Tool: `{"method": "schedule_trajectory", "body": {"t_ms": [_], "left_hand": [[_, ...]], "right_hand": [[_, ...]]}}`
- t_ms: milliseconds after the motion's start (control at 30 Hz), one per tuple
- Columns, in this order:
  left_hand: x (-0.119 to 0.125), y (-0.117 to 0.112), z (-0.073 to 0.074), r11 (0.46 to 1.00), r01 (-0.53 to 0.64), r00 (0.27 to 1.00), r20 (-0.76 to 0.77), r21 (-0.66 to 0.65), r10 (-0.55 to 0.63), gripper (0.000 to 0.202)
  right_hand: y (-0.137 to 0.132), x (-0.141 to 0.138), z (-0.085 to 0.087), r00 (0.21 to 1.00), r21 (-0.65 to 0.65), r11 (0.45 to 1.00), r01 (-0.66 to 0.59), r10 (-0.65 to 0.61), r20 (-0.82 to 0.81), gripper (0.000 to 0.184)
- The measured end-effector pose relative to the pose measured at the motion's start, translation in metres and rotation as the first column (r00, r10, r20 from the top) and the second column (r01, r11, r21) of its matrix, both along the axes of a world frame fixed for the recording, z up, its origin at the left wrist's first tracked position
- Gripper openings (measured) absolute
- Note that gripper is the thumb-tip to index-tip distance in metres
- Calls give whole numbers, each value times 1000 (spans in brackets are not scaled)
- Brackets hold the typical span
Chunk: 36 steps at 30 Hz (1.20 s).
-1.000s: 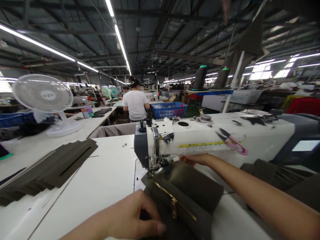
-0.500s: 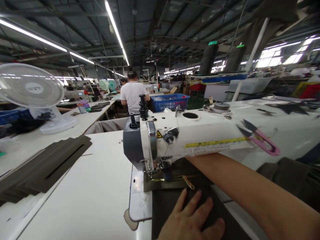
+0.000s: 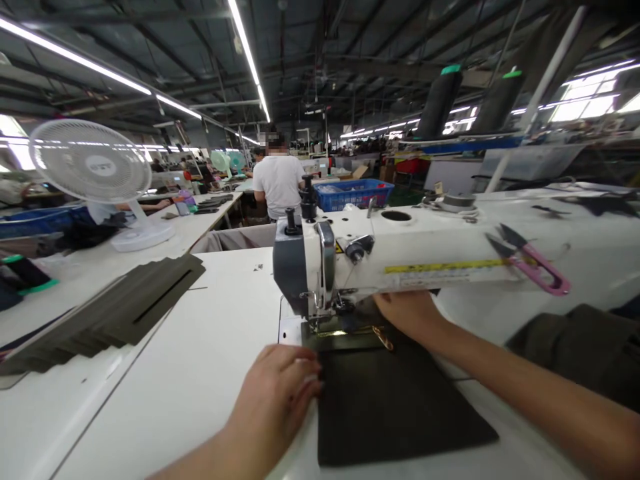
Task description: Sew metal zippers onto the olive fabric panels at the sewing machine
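A dark olive fabric piece (image 3: 395,400) lies flat on the sewing machine bed, its far edge under the presser foot (image 3: 315,322). Along that edge runs a gold zipper (image 3: 335,333), with a gold zipper pull (image 3: 384,339) lying at its right. My left hand (image 3: 275,393) is at the fabric's left edge, fingers curled in and closed on it near the needle. Reaching beneath the arm of the white sewing machine (image 3: 430,257), my right hand (image 3: 407,310) rests by the fabric's far right side; its fingers are hidden behind the machine.
Stacked olive fabric strips (image 3: 120,300) lie on the table at left, near a white fan (image 3: 95,163). Pink-handled thread snips (image 3: 537,267) sit against the machine arm. More dark fabric (image 3: 575,353) is heaped at right. A person in white (image 3: 280,183) works ahead beside a blue crate (image 3: 353,193).
My left hand has gone from lying spread on the fabric to its left edge, with the fingers now curled. My right hand stays beneath the machine arm. The view has shifted slightly left.
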State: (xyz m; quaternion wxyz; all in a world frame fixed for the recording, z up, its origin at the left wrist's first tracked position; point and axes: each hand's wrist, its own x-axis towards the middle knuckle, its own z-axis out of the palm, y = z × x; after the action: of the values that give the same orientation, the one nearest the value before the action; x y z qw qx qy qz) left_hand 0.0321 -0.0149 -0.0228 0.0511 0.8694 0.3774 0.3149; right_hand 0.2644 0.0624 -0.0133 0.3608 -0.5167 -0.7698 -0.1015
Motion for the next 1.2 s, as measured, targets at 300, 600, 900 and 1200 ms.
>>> {"method": "schedule_trajectory", "body": {"t_ms": [300, 600, 900, 1200], "left_hand": [[-11, 45, 6, 994, 68, 956, -290, 86, -40, 16], [-18, 37, -13, 981, 86, 986, -154, 175, -59, 16], [-11, 38, -17, 980, 76, 990, -130, 185, -53, 16], [-12, 38, -16, 978, 95, 983, -171, 187, -63, 14]], "right_hand": [[-55, -57, -18, 959, -249, 939, -239, 268, 89, 17], [-50, -53, -24, 941, -229, 943, -242, 286, 183, 21], [-47, -56, -18, 918, -257, 940, -224, 292, 268, 20], [-47, -56, -12, 914, -280, 931, -234, 309, 264, 20]]}}
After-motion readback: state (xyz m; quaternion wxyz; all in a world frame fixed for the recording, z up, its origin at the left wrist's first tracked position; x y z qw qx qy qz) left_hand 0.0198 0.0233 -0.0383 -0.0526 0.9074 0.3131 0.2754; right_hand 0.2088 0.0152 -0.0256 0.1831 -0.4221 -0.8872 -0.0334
